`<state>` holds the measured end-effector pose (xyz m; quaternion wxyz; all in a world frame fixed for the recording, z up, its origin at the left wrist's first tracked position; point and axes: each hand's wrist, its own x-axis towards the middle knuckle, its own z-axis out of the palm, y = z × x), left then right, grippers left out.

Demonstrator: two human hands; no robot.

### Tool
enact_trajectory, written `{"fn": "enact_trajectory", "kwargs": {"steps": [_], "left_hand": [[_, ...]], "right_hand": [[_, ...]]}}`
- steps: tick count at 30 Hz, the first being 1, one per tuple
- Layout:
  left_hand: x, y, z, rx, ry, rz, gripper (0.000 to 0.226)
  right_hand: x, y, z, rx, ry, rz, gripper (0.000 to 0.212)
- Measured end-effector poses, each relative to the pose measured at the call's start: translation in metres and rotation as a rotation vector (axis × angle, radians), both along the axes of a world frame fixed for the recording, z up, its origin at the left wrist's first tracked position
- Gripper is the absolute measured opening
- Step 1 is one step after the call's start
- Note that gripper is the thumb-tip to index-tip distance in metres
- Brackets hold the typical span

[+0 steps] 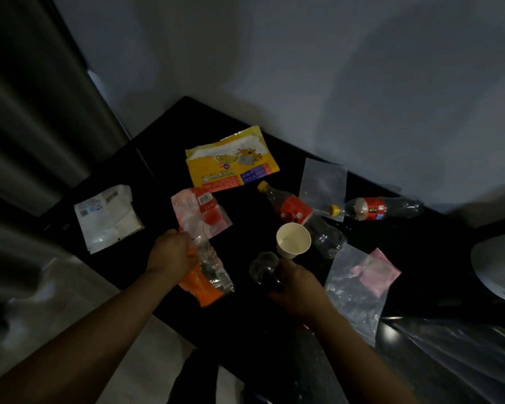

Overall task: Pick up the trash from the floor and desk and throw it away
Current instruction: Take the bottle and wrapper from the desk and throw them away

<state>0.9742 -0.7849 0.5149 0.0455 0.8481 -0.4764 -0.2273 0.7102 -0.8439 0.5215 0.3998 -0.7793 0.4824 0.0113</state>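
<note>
Logging head view, the only one. Dim light, edges blurred.

Left hand [169, 255], at 7 o'clock of the paper cup [293, 240]: fingers curled round the top end of a crushed orange-labelled bottle [207, 277], which lies on the black desk [164, 135].

Right hand [296, 282], at 6 o'clock of the cup: fingers wrapped round a crumpled clear bottle [266, 268], just beside the cup.

Left to collect on the desk, placed from the cup:
- yellow wrapper [231, 160], 11 o'clock
- pink wrapper [200, 211], 10 o'clock
- white packet [108, 217], 9 o'clock, well apart
- red-labelled cola bottle [295, 209], 12 o'clock, near
- second cola bottle [373, 209], 2 o'clock
- clear zip bag [322, 182], 1 o'clock
- clear bag with pink insert [359, 282], 4 o'clock

Glossy black plastic [449, 360] at 5 o'clock; possibly a bin bag, cannot confirm.

Judgement: early stage. Two bottles in hand, nothing visibly binned, most desk litter untouched. Floor too blurred to assess.
</note>
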Motion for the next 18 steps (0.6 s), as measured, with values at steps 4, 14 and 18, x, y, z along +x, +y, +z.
{"fn": "enact_trajectory", "kwargs": {"steps": [4,14,18], "left_hand": [[0.032,-0.028,-0.001,-0.027,-0.031,-0.033,0.028],[0.097,-0.092,-0.024,-0.06,0.033,-0.114,0.053],[0.105,-0.108,-0.039,0.103,0.074,-0.147,0.12]], "right_hand": [[0.022,-0.005,0.001,0.009,0.003,-0.081,0.049],[0.075,-0.009,0.002,0.008,0.059,-0.227,0.049],[0.09,-0.01,0.001,0.01,0.076,-0.276,0.049]]}}
